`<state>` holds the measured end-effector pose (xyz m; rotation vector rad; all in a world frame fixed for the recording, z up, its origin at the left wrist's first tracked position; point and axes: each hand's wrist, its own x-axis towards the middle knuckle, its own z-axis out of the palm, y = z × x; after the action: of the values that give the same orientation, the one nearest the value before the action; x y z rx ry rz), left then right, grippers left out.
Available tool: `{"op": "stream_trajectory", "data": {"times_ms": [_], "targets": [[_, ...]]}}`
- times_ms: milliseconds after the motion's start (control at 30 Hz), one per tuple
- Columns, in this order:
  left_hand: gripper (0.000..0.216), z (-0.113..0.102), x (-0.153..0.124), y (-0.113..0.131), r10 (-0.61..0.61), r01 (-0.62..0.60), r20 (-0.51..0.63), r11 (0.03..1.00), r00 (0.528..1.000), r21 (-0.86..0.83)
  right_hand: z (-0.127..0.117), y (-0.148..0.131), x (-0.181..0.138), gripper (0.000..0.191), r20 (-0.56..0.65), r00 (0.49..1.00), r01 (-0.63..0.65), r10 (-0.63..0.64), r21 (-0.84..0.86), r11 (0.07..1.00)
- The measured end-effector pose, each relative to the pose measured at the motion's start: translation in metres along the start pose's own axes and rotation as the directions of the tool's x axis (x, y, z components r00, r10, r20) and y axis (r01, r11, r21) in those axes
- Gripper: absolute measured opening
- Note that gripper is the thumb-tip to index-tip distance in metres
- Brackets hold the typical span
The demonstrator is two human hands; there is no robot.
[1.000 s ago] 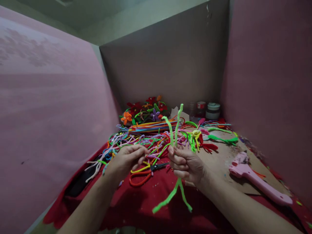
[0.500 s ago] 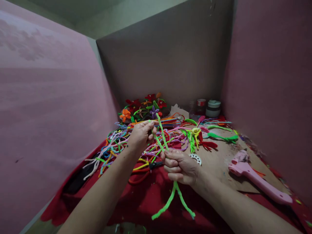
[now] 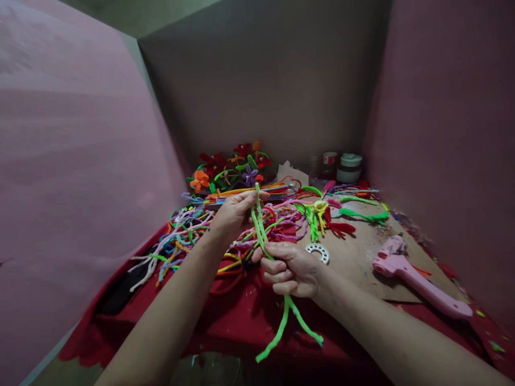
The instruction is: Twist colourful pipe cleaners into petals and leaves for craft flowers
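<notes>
1. Clearly, I've room along the cardboard's (image 3: 354,273) front edge.
2. Left of it, my right hand (image 3: 292,271) clamps two green stems (image 3: 261,225), left hand (image 3: 233,214) pinching their tops.
3. At its right: one glue gun (image 3: 422,284).

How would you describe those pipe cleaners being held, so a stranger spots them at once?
Start at the red cloth and look at the two bare hands above it. The right hand grips lime-green pipe cleaners midway, the left hand near their upper ends. Unlike the multicoloured tangle lying beyond, they're held up, two tails splaying below the right fist.
</notes>
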<state>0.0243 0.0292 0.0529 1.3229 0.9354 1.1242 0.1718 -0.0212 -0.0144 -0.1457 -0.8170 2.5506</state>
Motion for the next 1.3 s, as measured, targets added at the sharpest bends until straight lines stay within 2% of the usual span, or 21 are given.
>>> {"op": "stream_trajectory", "data": {"times_ms": [133,233,333,467,633,800,1000,1167,1300], "targets": [[0.024,-0.005,0.000,-0.004,0.000,0.002,0.018,0.996,1.000,-0.091,-0.004,0.003,0.001,0.021,-0.012,1.000,-0.029,0.029,-0.005,1.000],[0.019,-0.009,0.001,-0.006,0.047,-0.070,-0.121,0.979,0.991,-0.191,-0.007,0.007,0.003,0.019,-0.038,0.999,0.006,-0.007,-0.026,1.000],[0.014,-0.018,0.001,-0.007,0.070,-0.138,-0.273,0.962,0.960,-0.237,-0.007,0.010,0.004,0.016,-0.086,0.996,0.009,-0.012,-0.031,0.999],[0.012,-0.035,-0.001,-0.009,0.096,-0.190,-0.335,0.947,0.937,-0.259,-0.007,0.013,0.006,0.016,-0.185,0.983,-0.012,0.005,-0.037,0.999],[0.012,-0.054,0.001,-0.014,0.057,-0.194,-0.429,0.939,0.901,-0.283,-0.011,0.015,0.009,0.019,-0.272,0.962,-0.063,0.031,-0.109,0.992],[0.013,-0.065,0.010,-0.021,0.014,-0.175,-0.460,0.935,0.888,-0.310,-0.016,0.011,0.010,0.019,-0.312,0.950,-0.043,-0.017,-0.182,0.982],[0.018,-0.080,0.014,-0.027,0.045,-0.246,-0.509,0.910,0.859,-0.335,-0.016,0.009,0.011,0.022,-0.347,0.938,-0.082,0.022,-0.159,0.984],[0.018,-0.083,0.011,-0.023,0.074,-0.259,-0.474,0.904,0.878,-0.339,-0.011,0.016,0.011,0.019,-0.361,0.933,-0.101,0.006,-0.246,0.964],[0.013,-0.080,0.008,-0.019,0.108,-0.290,-0.457,0.891,0.883,-0.350,-0.008,0.009,0.006,0.019,-0.297,0.954,-0.116,0.040,-0.245,0.963]]}}
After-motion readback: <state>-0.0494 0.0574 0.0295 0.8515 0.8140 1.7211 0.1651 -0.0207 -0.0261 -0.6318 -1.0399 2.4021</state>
